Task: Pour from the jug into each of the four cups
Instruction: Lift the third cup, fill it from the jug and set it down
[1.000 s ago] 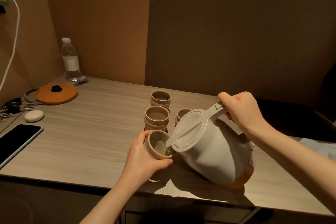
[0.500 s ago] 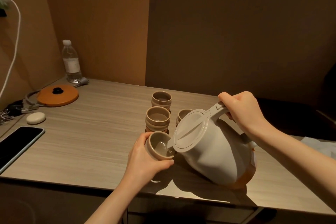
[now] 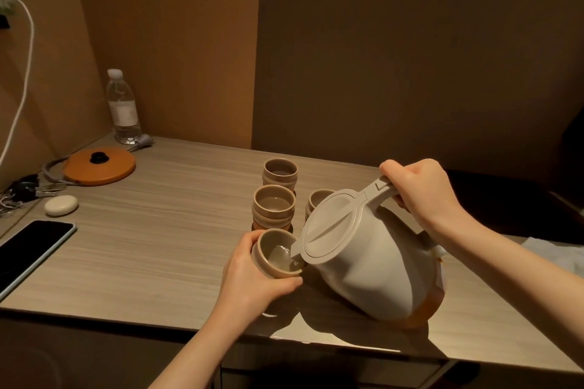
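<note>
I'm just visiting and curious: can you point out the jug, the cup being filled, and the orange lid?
jug (image 3: 376, 265): head view, on its pale tilted body.
held cup (image 3: 268, 265): head view, on its outer wall below the rim.
orange lid (image 3: 104, 169): head view, on its flat top near the black knob.

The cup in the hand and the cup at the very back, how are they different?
The held cup is gripped by the left hand and tipped toward the jug spout; the back cup stands upright on the table, untouched. The held cup is nearest the table's front edge, the back cup farthest. Water shows in the held cup; the back cup's fill is hard to tell. Both are the same beige ribbed shape.
</note>
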A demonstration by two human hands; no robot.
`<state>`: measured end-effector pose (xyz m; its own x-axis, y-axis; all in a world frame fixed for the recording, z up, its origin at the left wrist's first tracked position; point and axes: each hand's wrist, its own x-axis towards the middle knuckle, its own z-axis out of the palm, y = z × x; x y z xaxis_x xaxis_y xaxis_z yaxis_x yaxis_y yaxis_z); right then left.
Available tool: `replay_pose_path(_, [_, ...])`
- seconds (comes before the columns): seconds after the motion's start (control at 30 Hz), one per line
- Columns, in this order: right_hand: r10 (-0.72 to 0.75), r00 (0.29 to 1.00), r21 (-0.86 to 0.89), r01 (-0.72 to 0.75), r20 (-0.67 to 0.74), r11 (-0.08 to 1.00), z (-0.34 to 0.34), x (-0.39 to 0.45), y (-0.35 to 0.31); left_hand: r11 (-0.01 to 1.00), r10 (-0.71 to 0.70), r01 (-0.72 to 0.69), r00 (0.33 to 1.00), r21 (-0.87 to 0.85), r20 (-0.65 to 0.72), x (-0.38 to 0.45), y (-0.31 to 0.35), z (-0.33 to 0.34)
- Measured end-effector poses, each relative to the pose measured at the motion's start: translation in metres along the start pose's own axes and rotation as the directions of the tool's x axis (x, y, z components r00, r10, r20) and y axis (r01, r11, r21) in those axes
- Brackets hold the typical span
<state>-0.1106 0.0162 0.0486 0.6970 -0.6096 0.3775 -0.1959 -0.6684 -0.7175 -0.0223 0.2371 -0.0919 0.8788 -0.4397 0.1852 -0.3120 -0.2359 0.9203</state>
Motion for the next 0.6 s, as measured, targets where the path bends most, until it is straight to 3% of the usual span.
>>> replay_pose_path(0.6, [0.105, 0.990, 0.238, -0.080, -0.093, 0.968, -0.036, -0.013, 0.030, 0.996, 0.004, -0.003, 1.000, -0.094, 0.012, 0.000, 0.026, 0.019])
